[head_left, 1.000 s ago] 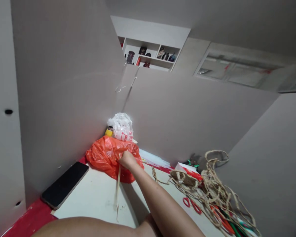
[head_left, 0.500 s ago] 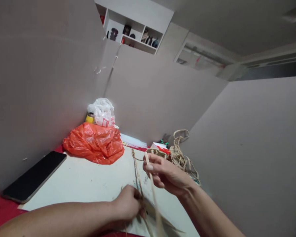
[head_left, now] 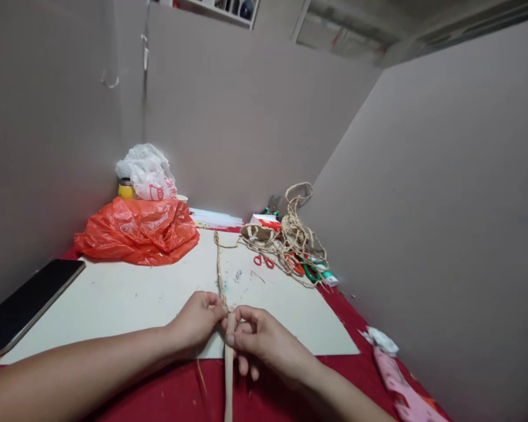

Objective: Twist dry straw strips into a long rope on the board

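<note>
A thin twisted cord [head_left: 219, 264] runs down the pale board [head_left: 158, 299] towards my hands. My left hand [head_left: 201, 316] pinches the cord's lower end between thumb and fingers. Close beside it, my right hand [head_left: 257, 337] grips a flat tan strip [head_left: 229, 375], its thumb on the front. The strip hangs down over the red cloth [head_left: 167, 392], its upper end by the left fingertips. The exact contact between strip and cord is too small to tell.
An orange bag [head_left: 138, 231], a white bag [head_left: 147, 170] and a yellow jar [head_left: 125, 189] stand back left; a phone [head_left: 30, 305] lies left. Back right are tangled rope [head_left: 297, 228] and red-handled scissors [head_left: 264, 261]. A pink item [head_left: 396, 381] lies front right.
My right hand has lowered the strip to my left hand, which now pinches near the board's front edge. The view has tilted down, bringing scissors and the pink item into sight.
</note>
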Demonstrator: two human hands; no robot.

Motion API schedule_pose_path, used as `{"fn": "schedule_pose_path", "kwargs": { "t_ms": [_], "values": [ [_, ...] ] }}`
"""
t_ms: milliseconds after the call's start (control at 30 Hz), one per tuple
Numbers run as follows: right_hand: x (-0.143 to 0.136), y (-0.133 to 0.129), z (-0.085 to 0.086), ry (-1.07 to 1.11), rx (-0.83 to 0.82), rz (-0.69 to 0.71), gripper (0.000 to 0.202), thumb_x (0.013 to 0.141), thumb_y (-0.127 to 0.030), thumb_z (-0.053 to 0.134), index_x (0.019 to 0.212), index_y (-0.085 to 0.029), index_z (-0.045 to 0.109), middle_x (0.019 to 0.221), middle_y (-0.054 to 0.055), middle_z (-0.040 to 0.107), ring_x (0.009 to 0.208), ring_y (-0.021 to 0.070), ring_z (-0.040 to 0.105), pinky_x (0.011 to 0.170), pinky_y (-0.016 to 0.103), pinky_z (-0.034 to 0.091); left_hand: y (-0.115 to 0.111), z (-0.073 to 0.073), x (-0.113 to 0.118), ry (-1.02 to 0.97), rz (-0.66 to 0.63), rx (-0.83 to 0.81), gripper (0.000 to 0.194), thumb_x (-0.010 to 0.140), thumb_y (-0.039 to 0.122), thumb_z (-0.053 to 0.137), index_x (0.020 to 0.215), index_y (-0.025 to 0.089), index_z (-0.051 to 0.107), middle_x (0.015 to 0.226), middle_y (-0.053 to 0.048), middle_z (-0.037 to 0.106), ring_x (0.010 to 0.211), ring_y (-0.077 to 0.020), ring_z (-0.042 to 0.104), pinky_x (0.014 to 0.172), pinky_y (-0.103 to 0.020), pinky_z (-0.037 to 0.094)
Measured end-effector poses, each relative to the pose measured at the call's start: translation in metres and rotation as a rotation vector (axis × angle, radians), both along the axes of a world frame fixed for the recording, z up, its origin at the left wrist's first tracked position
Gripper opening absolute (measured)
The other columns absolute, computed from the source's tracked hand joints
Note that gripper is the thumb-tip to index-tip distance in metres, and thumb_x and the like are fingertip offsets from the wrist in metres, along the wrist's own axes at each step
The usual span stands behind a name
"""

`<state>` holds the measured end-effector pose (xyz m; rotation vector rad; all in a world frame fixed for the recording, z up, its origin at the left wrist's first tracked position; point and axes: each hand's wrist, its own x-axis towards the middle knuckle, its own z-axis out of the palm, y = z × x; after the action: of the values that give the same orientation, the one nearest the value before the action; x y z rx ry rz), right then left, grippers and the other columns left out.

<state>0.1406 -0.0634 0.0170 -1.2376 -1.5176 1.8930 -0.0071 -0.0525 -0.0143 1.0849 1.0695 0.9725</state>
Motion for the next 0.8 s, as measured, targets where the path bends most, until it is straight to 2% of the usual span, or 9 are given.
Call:
{"fn": "schedule_pose_path", "kwargs": {
  "t_ms": [167,400,467,567,700,800],
  "values": [
    [0.001,-0.002,-0.01,-0.038,0.073,0.002,0.032,0.065,-0.038,0.071,0.076,-0.017,0.05,0.049,-0.008,0.05,0.034,0.005,0.043,0.031,0.014,0.035,0.0,0.0,0.001,0.003,-0.014,-0.008,0.023,0.066,0.037,0.058,0.06,0.017,0.048,0.052,0.001,0.057,0.052,-0.0132,0.052,0.057,-0.026,0.039],
    [0.01,0.011,0.007,0.136,0.14,-0.19,0.036,0.064,-0.041,0.074,0.072,-0.016,0.05,0.052,-0.005,0.053,0.044,0.0072,0.048,0.038,0.016,0.038,0.001,0.001,0.0,0.054,-0.023,-0.013,0.022,0.069,0.037,0.056,0.064,0.017,0.049,0.052,0.0,0.06,0.048,-0.0107,0.049,0.055,-0.024,0.036],
    [0.012,0.015,0.008,0.114,0.145,-0.173,0.037,0.063,-0.044,0.074,0.071,-0.016,0.052,0.049,-0.006,0.05,0.041,0.0062,0.044,0.037,0.017,0.037,0.0,0.002,0.0,0.066,-0.016,-0.007,0.024,0.07,0.038,0.055,0.063,0.016,0.05,0.052,-0.001,0.061,0.047,-0.0098,0.047,0.054,-0.023,0.034],
    [0.01,0.016,-0.001,0.022,0.122,-0.126,0.038,0.063,-0.046,0.074,0.068,-0.016,0.05,0.048,-0.007,0.047,0.038,0.0046,0.037,0.036,0.017,0.031,0.0,0.002,0.001,0.036,0.039,-0.031,0.02,0.068,0.034,0.057,0.062,0.016,0.05,0.051,0.001,0.058,0.046,-0.0088,0.045,0.052,-0.022,0.032],
    [0.001,0.01,-0.016,-0.02,0.199,-0.104,0.034,0.063,-0.032,0.074,0.063,-0.017,0.043,0.053,-0.007,0.045,0.046,0.004,0.037,0.042,0.016,0.029,0.002,-0.001,0.002,0.004,0.088,-0.044,0.018,0.066,0.033,0.057,0.061,0.017,0.05,0.051,0.003,0.055,0.048,-0.0098,0.047,0.053,-0.022,0.034],
    [-0.003,0.006,-0.018,-0.008,0.211,-0.072,0.029,0.064,-0.025,0.071,0.065,-0.017,0.043,0.054,-0.007,0.045,0.048,0.0046,0.041,0.043,0.015,0.031,0.003,-0.004,0.001,0.002,0.072,-0.009,0.021,0.066,0.035,0.058,0.062,0.017,0.05,0.052,0.001,0.057,0.051,-0.0118,0.05,0.054,-0.024,0.035]
  ]
}}
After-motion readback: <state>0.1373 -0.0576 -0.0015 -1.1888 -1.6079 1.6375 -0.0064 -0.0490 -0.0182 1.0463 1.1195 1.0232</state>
